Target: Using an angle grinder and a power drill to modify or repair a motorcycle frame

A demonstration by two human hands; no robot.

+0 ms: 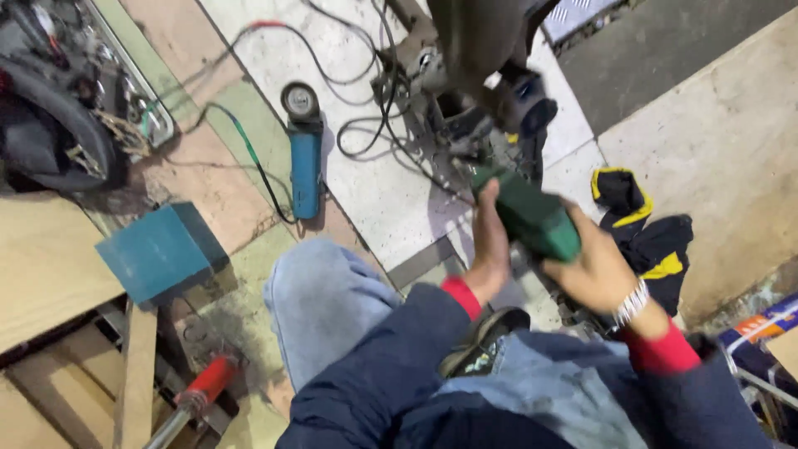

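Navy jacket sleeves (391,366) with red cuffs (460,295), faded blue jeans (320,303), and a silver bracelet (632,301) on the right wrist.

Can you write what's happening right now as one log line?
left hand: grips green power tool | right hand: grips same tool | blue angle grinder: lying on floor

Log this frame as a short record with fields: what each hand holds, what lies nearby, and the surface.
left hand: grips the front of a green plastic power tool
right hand: holds the same tool's rear; metal watch on wrist
nearby: blue angle grinder lying on the floor, teal box, black-and-yellow gloves
surface: pale speckled floor slab
sharpness: hands blurred
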